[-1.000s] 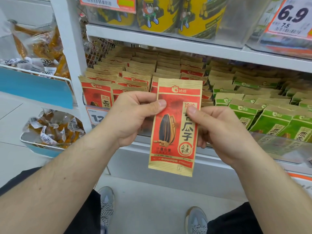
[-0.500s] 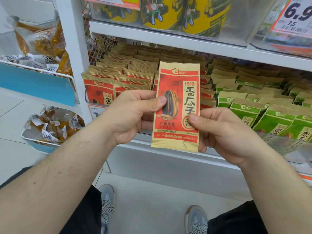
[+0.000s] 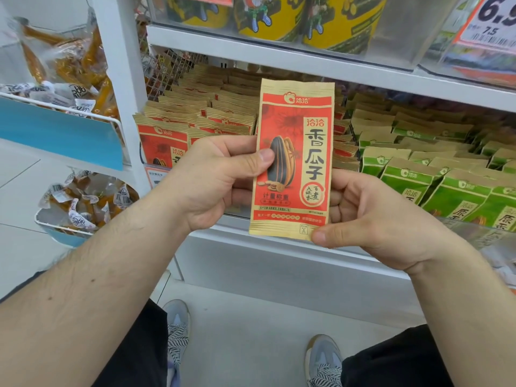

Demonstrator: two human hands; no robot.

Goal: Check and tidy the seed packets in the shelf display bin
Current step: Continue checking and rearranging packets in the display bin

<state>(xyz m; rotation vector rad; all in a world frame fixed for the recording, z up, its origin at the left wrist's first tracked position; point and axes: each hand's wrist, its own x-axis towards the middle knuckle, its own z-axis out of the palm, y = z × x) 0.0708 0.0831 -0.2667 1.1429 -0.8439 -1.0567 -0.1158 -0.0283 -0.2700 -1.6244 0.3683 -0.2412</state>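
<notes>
I'm inspecting: my left hand (image 3: 220, 177) and right hand (image 3: 371, 216) both pinch the red seed packet (image 3: 296, 160); next, slot it upright into the red rows (image 3: 195, 118) behind.

Hands (image 3: 215, 177): 2
Held red packet (image 3: 296, 160): 1
Shoes (image 3: 177, 328): 2
Wire baskets (image 3: 64, 107): 2
Yellow tubs (image 3: 268, 18): 3

The single head camera is looking forward and down, very near the white metal shelf (image 3: 321, 65) and the grey floor (image 3: 245, 344).
</notes>
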